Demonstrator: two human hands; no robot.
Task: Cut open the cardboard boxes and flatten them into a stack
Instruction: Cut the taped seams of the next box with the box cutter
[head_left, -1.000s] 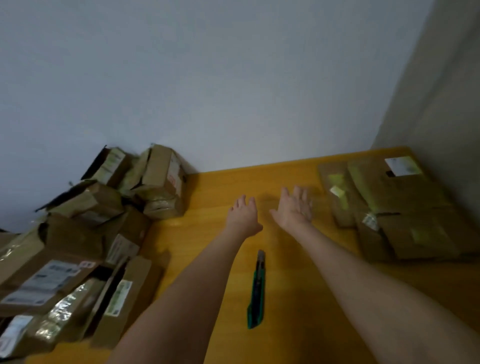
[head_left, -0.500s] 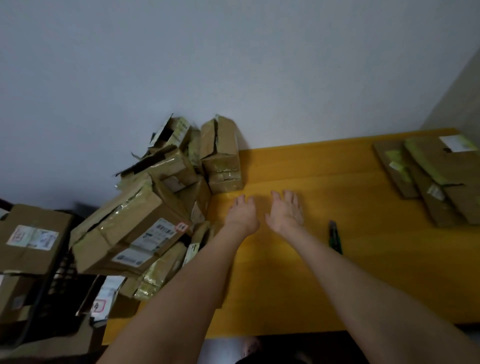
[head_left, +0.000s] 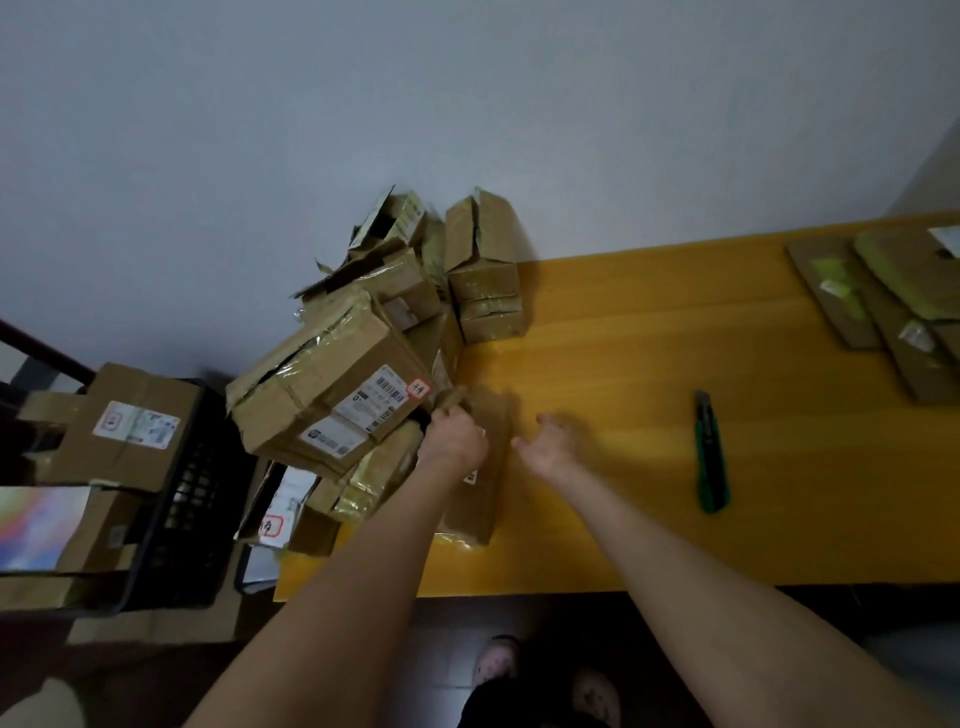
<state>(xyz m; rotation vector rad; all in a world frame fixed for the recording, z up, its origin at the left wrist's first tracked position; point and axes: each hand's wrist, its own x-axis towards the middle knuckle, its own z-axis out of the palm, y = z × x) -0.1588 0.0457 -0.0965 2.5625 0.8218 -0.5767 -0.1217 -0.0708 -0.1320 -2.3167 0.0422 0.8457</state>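
The narrow cardboard box (head_left: 488, 504) lies at the left end of the yellow surface (head_left: 623, 364), at the foot of the pile of boxes (head_left: 332, 384). Its long axis runs near to far, and its near end sits close to the surface's front edge. The left hand (head_left: 452, 439) is on its far-left corner with the fingers curled down over the edge. It looks like a grasp, though motion blur hides the fingertips. The right hand (head_left: 550, 447) hangs just right of the box at about the same depth, released, fingers spread and holding nothing.

The coming move turns on that pairing: the box lies directly between the two hands, the left already on it and the right only a short reach from its right long side. Drawing it rightward, out of the pile onto bare surface, would likely be a job for both.

The green utility knife (head_left: 710, 452) lies well to the right of the right hand, also pointing near to far, so the right hand is the nearer one to fetch it. Flattened cardboard (head_left: 893, 312) is stacked at the far right. Left of the surface stands a black crate (head_left: 192, 499) with more boxes.
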